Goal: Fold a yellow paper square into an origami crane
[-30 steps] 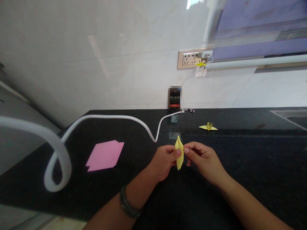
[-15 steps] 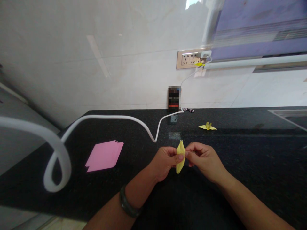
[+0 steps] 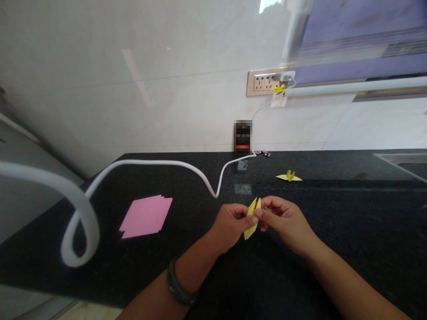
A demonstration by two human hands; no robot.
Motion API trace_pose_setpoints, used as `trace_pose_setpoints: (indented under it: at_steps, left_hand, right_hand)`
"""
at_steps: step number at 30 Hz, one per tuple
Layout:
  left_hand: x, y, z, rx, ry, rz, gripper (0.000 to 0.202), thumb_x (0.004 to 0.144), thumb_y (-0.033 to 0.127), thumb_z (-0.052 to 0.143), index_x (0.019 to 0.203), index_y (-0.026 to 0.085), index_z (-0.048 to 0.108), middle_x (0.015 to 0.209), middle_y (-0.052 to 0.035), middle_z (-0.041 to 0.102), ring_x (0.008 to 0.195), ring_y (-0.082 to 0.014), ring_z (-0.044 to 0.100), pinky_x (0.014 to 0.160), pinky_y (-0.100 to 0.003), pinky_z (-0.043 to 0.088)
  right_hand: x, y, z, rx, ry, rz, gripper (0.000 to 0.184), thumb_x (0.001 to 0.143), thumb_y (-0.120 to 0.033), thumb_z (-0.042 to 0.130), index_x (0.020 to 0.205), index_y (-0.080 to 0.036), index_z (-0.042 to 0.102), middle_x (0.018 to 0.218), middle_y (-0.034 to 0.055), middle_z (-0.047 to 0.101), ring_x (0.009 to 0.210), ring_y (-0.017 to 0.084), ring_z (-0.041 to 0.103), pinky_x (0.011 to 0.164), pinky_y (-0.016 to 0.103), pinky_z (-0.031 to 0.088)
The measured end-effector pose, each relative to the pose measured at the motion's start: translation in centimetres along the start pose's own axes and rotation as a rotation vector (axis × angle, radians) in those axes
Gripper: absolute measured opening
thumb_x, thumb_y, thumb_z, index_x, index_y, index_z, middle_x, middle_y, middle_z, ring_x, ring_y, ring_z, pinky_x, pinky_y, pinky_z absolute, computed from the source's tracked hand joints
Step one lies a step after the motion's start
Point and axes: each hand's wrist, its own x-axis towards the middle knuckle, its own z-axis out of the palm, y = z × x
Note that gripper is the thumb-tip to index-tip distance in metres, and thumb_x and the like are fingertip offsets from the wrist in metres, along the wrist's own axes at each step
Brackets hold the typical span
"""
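Well to the right of the pink sheets (image 3: 146, 217), a folded yellow paper (image 3: 250, 230) tilts between the left hand (image 3: 230, 227) and the right hand (image 3: 283, 223), both pinching it by thumb and fingers above the dark surface (image 3: 187, 191).

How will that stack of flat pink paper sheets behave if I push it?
The stack of flat pink paper sheets would probably fan apart, since its corners sit unaligned. It may slide across the glossy black counter. Sheets look thin, so they might bend when lifted.

1 thick, smooth, rounded bangle (image 3: 175, 287) in dark grey-green rings the bare left forearm (image 3: 196, 255).
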Motion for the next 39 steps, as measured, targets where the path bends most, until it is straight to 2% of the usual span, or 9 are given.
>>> trace_pose_setpoints:
  at_steps: [5,12,21,28,35,39]
  left_hand:
    - [-0.36,0.77,0.24,-0.057,-0.128,-0.005,0.020,0.066,0.031,0.060,0.064,0.011,0.062,0.060,-0.0025,0.060,0.058,-0.0100,0.051,0.057,-0.022,0.036]
    - [-0.35,0.79,0.34,-0.097,-0.221,-0.028,0.022,0.068,0.031,0.059,0.066,0.010,0.061,0.065,-0.0057,0.062,0.062,-0.0122,0.054,0.065,-0.025,0.039]
    - [-0.49,0.84,0.03,-0.079,-0.229,-0.062,0.018,0.069,0.026,0.058,0.067,0.009,0.061,0.066,-0.0066,0.062,0.060,-0.0111,0.052,0.065,-0.027,0.039]
    - [-0.23,0.37,-0.02,0.007,-0.129,-0.100,0.021,0.065,0.030,0.062,0.065,0.010,0.063,0.064,-0.0048,0.062,0.056,-0.0099,0.050,0.055,-0.022,0.036]
    - [-0.37,0.73,-0.01,-0.025,-0.179,-0.113,0.019,0.065,0.028,0.062,0.068,0.009,0.064,0.064,-0.0045,0.061,0.057,-0.0090,0.049,0.056,-0.022,0.035]
    - [-0.39,0.92,0.01,-0.090,-0.205,-0.128,0.019,0.065,0.027,0.062,0.068,0.008,0.065,0.064,-0.0062,0.062,0.058,-0.0103,0.051,0.062,-0.024,0.038]
  right_hand:
    - [-0.09,0.39,-0.31,0.103,-0.054,0.028,0.011,0.068,-0.023,0.063,0.069,-0.015,0.055,0.060,-0.0023,0.055,0.046,0.006,0.049,0.043,0.018,0.041]
    - [-0.14,0.23,-0.15,0.212,-0.094,0.104,0.015,0.065,-0.022,0.066,0.063,-0.015,0.052,0.053,-0.0043,0.054,0.040,0.004,0.046,0.041,0.018,0.039]
    - [-0.19,0.13,-0.34,0.245,-0.158,0.138,0.013,0.067,-0.020,0.065,0.064,-0.014,0.054,0.053,-0.0038,0.053,0.040,0.003,0.044,0.040,0.017,0.040]
    - [-0.06,0.41,-0.48,0.203,-0.075,0.091,0.020,0.066,-0.019,0.065,0.058,-0.016,0.046,0.047,-0.0062,0.051,0.036,0.003,0.043,0.037,0.016,0.034]
    - [-0.11,0.51,-0.39,0.207,-0.048,0.080,0.024,0.065,-0.018,0.066,0.056,-0.015,0.044,0.055,-0.0047,0.053,0.040,0.004,0.047,0.037,0.016,0.032]
    - [-0.19,0.33,-0.40,0.213,-0.088,0.116,0.019,0.067,-0.021,0.065,0.059,-0.015,0.048,0.052,-0.0043,0.053,0.039,0.004,0.044,0.039,0.018,0.034]
